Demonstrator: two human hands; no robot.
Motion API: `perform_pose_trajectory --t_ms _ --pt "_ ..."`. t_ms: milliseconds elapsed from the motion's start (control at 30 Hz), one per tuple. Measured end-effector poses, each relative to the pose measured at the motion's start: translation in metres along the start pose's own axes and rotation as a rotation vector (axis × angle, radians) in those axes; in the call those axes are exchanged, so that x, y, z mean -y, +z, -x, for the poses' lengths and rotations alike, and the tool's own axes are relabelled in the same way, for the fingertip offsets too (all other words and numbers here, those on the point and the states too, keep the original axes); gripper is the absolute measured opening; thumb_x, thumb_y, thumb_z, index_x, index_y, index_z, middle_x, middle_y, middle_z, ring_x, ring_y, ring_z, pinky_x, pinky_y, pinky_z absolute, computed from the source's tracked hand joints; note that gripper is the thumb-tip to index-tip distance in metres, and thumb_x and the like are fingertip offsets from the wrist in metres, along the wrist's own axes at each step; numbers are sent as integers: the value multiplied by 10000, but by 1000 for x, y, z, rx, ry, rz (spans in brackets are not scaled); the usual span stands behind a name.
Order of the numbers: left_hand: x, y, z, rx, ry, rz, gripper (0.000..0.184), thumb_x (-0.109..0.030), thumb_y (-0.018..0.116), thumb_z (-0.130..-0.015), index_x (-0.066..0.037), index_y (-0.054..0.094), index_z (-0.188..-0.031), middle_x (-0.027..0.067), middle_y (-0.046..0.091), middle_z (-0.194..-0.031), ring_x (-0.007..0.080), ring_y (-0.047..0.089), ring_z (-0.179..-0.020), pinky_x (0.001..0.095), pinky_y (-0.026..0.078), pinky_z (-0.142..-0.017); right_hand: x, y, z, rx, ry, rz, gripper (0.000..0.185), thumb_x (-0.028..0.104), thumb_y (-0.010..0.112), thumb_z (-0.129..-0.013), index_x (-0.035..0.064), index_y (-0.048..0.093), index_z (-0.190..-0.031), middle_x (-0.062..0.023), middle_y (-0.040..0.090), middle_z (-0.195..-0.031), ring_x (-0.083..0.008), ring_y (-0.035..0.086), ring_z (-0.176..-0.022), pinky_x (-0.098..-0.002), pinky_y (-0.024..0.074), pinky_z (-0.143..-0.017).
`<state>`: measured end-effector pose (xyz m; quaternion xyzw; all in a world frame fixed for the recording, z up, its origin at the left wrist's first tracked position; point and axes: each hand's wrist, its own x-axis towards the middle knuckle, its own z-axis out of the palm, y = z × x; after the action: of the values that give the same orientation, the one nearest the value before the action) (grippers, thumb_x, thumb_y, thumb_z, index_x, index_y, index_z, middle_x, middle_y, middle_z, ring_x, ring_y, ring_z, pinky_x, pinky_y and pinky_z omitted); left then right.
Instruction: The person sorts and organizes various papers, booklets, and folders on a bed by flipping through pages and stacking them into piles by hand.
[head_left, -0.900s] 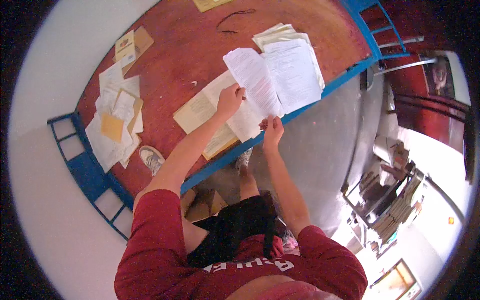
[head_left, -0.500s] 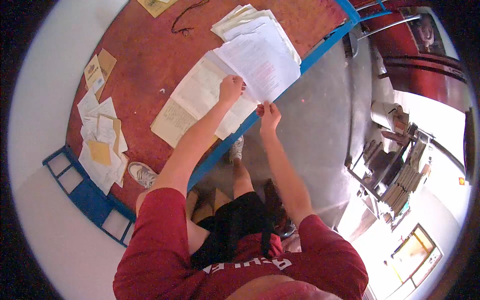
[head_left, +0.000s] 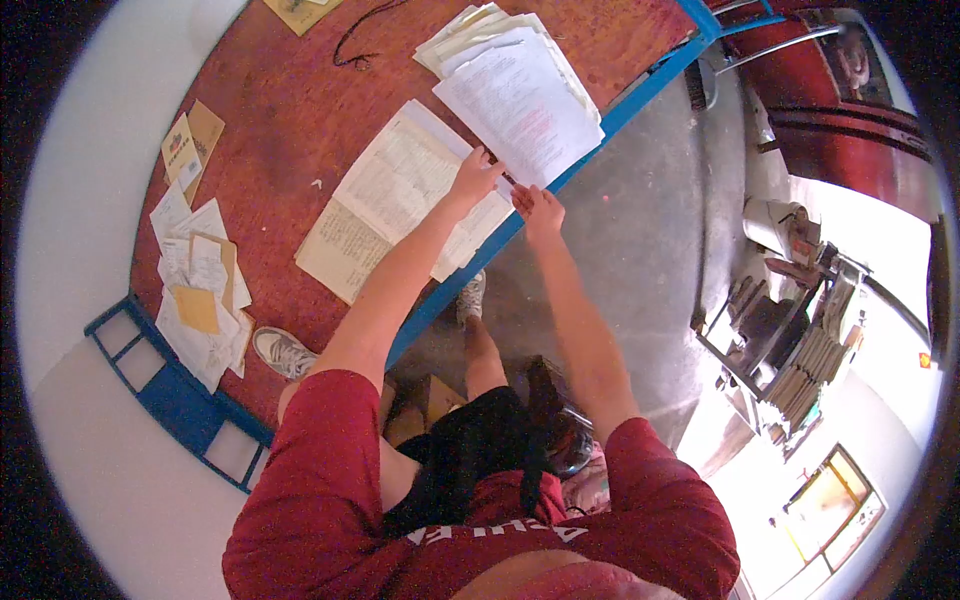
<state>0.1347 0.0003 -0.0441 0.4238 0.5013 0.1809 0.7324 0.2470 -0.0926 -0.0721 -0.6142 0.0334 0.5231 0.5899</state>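
A printed white sheet lies over the fanned stack of papers near the blue edge. Its lower corner meets my two hands. My left hand is at the sheet's lower left edge, fingers bent; what they hold, if anything, is too small to tell. My right hand is beside it at the bottom corner, fingers partly curled, and its grip is unclear. Under my left hand and forearm lie yellowed handwritten pages, spread out flat.
Loose papers and envelopes lie at the left on the red surface. A dark cord is at the top. Blue metal frame borders the left end. A rack of stacked items stands at the right.
The printed sheet has moved up and right from the yellowed pages onto the stack. My hands have come closer together. The whole view has shifted, with the scene now further left.
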Motion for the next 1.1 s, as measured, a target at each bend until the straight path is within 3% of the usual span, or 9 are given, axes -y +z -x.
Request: perform_pose_trajectory --t_ms 133,200,267,433,500,667,733,900,1100 --pt "9 -12 -6 214 -44 161 592 -178 554 -801 -57 248 -1292 107 400 -1244 192 493 -1023 350 495 -731 0 0 15 69 193 -191 179 108 427 -859 -67 410 -896 -204 534 -972 -280 561 -863 -379 494 -751" --pt "7 -12 -1 17 -99 154 482 -163 542 -805 -90 347 -1240 96 468 -1172 188 542 -925 343 501 -689 -9 7 29 40 254 -284 202 122 410 -860 -67 406 -931 -216 513 -998 -296 541 -895 -401 480 -776" --pt "9 -25 1 -52 -113 189 344 -144 523 -793 -21 466 -1109 85 565 -951 161 565 -750 281 487 -568 -96 -35 -25 369 -458 934 246 140 422 -858 -59 417 -1003 -205 526 -970 -280 550 -864 -382 483 -755" --pt "4 -84 21 -95 -77 143 230 -183 496 -834 -58 498 -1027 82 599 -885 175 590 -715 303 492 -608 -106 32 30 436 -182 587 297 213 449 -865 -4 453 -1069 -135 561 -900 -214 569 -811 -313 478 -694" --pt "7 -116 31 -173 -60 130 222 -190 495 -837 -58 500 -1015 80 602 -874 175 591 -703 302 492 -602 -71 88 78 449 307 139 276 232 448 -873 11 486 -1034 -108 569 -873 -186 577 -773 -289 476 -668" --pt "15 -200 83 -378 -51 235 239 -195 470 -835 -11 523 -979 98 602 -827 141 582 -642 262 468 -534 -145 131 71 767 -261 959 271 225 456 -866 7 499 -1022 -107 570 -854 -177 573 -755 -280 472 -656" --pt "19 -231 122 -499 -49 351 221 -193 466 -838 -12 531 -946 91 606 -808 137 576 -612 256 463 -517 -124 175 123 668 392 439 261 201 459 -859 1 496 -1022 -111 570 -856 -178 570 -754 -281 470 -667" --pt "72 -310 182 -744 72 353 216 -197 460 -841 -13 541 -921 78 605 -751 134 565 -572 266 457 -483 -178 215 147 785 392 623 251 179 459 -854 -3 494 -1024 -109 566 -863 -178 567 -768 -284 469 -674" --pt "88 -358 243 -1077 -10 195 280 -200 437 -783 7 597 -683 106 602 -603 159 553 -501 299 420 -466 -248 249 139 829 364 799 246 172 464 -857 3 484 -1035 -99 558 -905 -194 562 -797 -310 479 -695"
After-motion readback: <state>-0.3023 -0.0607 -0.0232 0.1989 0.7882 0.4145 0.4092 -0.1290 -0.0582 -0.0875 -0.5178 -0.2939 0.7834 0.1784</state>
